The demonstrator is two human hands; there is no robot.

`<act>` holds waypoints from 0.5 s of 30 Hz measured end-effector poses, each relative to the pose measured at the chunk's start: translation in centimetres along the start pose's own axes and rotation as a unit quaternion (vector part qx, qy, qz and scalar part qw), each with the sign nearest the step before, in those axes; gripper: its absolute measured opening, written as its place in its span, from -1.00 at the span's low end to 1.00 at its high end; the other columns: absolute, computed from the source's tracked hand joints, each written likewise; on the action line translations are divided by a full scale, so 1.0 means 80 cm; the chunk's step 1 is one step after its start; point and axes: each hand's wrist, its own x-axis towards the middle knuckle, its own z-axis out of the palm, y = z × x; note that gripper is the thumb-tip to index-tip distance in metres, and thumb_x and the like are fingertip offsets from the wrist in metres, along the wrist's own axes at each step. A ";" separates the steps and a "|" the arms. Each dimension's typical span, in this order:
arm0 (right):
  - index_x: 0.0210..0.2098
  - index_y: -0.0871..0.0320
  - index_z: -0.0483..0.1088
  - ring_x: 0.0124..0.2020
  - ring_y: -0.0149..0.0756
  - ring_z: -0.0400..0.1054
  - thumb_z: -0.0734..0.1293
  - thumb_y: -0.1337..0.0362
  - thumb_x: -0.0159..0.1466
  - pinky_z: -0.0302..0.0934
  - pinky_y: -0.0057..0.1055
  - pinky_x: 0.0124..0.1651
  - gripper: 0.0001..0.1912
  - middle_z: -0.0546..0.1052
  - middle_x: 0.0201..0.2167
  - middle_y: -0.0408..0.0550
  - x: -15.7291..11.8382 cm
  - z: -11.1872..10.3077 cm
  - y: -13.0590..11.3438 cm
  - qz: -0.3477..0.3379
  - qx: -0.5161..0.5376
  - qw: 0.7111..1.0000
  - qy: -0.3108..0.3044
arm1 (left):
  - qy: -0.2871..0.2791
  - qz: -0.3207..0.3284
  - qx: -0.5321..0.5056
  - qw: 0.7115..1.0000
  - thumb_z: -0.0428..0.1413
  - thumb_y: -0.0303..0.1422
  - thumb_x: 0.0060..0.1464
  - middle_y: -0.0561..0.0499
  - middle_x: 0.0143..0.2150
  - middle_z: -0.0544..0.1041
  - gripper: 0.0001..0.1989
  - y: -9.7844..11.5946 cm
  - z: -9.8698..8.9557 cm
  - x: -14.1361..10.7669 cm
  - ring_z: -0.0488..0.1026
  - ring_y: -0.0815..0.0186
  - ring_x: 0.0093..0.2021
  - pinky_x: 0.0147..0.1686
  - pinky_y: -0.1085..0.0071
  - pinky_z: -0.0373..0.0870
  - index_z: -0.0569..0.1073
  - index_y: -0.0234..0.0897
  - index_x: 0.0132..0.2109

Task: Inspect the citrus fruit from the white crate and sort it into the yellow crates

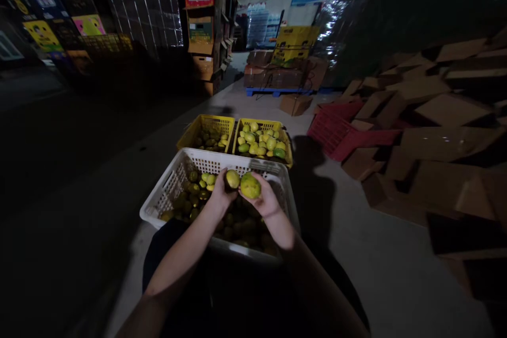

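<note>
My left hand (223, 190) is closed around a yellow lemon (232, 179). Beside it, my right hand (266, 198) grips a larger yellow-green lemon (251, 186) with a bumpy skin. Both hands are over a white plastic crate (166, 185), whose shadowed inside holds many lemons (194, 188), some green and some yellow. Just beyond stand two yellow crates: the left crate (192, 129) has lemons low inside, and the right crate (288, 145) is filled higher with yellow and green lemons (261, 140). My forearms hide part of the white crate's contents.
On the right lies a heap of cardboard boxes (431, 142) with a red plastic crate (335, 127) at its edge. Further back, a blue pallet (273, 92) carries boxes, and stacked cartons (200, 34) rise to its left. A small carton (295, 104) sits on the floor.
</note>
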 end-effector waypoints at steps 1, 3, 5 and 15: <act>-0.41 0.09 0.44 -0.55 -0.34 0.45 0.41 0.31 0.09 0.43 -0.42 -0.46 -0.94 0.57 -0.55 -0.18 -0.005 0.003 -0.002 -0.007 0.014 1.000 -0.014 | -0.019 -0.002 -0.002 1.000 0.04 -0.30 0.19 -0.01 -0.50 0.49 -0.79 0.002 0.001 -0.004 0.45 0.32 -0.52 -0.51 0.48 0.42 0.47 -0.36 -0.16; -0.39 0.09 0.45 -0.52 -0.36 0.46 0.38 0.30 0.14 0.42 -0.47 -0.45 -0.98 0.60 -0.50 -0.17 -0.015 0.009 -0.009 -0.036 0.050 0.997 -0.051 | -0.082 -0.009 -0.012 0.997 0.02 -0.27 0.21 -0.07 -0.47 0.51 -0.72 0.006 0.001 -0.013 0.46 0.34 -0.50 -0.52 0.51 0.42 0.47 -0.43 -0.14; -0.37 0.10 0.46 -0.48 -0.37 0.49 0.34 0.27 0.20 0.42 -0.48 -0.43 -0.94 0.61 -0.46 -0.15 -0.023 0.013 -0.016 -0.059 0.083 0.992 -0.081 | -0.159 -0.029 -0.030 0.986 -0.03 -0.15 0.24 -0.15 -0.39 0.54 -0.56 0.011 0.001 -0.021 0.50 0.32 -0.45 -0.47 0.49 0.47 0.47 -0.50 -0.07; -0.41 0.09 0.42 -0.60 -0.32 0.44 0.18 0.24 0.31 0.41 -0.38 -0.49 -0.76 0.58 -0.57 -0.11 -0.012 0.001 -0.011 -0.020 0.099 0.993 -0.062 | -0.100 -0.040 -0.058 0.992 -0.18 -0.30 0.33 -0.16 -0.39 0.55 -0.58 0.012 0.007 -0.015 0.53 0.30 -0.42 -0.45 0.50 0.51 0.39 -0.48 0.11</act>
